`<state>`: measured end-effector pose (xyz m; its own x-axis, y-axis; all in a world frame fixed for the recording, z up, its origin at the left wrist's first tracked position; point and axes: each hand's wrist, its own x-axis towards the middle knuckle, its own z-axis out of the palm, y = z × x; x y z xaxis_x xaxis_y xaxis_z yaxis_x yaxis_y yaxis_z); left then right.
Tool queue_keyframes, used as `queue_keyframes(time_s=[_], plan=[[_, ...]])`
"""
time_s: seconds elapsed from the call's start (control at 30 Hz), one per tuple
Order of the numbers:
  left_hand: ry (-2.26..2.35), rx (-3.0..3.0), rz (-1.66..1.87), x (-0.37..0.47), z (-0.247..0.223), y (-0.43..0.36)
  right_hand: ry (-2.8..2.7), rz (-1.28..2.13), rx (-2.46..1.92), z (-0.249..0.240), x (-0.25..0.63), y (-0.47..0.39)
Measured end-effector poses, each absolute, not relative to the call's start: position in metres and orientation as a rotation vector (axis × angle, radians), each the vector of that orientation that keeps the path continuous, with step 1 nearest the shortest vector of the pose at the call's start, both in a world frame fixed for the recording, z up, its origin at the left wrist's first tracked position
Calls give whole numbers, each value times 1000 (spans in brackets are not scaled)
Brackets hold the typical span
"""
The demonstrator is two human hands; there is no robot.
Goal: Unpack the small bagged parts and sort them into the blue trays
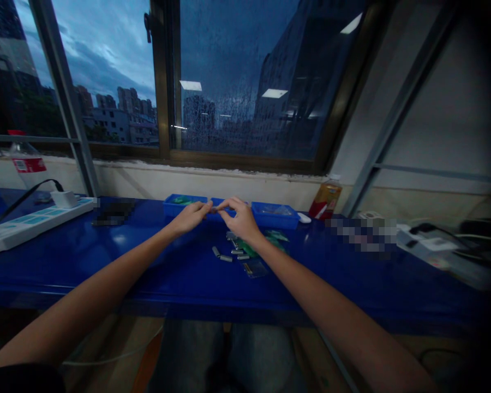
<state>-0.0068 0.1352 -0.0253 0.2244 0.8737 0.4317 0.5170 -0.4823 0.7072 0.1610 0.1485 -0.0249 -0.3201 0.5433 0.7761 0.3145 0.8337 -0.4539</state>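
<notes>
Evenly, I reach both arms forward over the blue table [147, 278], the forearms slanting inward until my hands nearly meet near its far side. My left hand [190, 217] comes in from the left, knuckles up, thumb and index finger pinched together at the tip. My right hand [239, 221] arches higher, wrist bent, its index finger curved down toward the thumb. Between both sets of fingers I pinch a small piece [215, 209], held above the table just in front of the blue trays; it is too small and dim for me to make out its shape. My hands cover much of the middle tray [228, 203], while the left tray [171, 209] and right tray [276, 220] show more fully. Below my right hand lie short metal cylinders [226, 258] and a small clear bag [254, 268]; my right wrist and forearm hide part of the green packets [276, 236]. A black sleeve [24, 377] is cut off at the lower left, and my right arm runs out of the bottom edge.
</notes>
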Motion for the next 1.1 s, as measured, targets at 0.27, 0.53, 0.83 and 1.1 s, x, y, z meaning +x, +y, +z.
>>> queue_keyframes(time_s=[0.27,0.53,0.83,1.1], plan=[[1073,2022,1462,-8,-24,135,-1891,69,-773,-28,157,144],[1126,2738,1392,-5,-22,126,-1804,859,-890,-25,157,149],[918,2613,418,-13,-21,122,-1749,-148,-998,-2,206,174],[743,2554,276,-12,-26,121,-1616,-36,-1617,-5,273,214]])
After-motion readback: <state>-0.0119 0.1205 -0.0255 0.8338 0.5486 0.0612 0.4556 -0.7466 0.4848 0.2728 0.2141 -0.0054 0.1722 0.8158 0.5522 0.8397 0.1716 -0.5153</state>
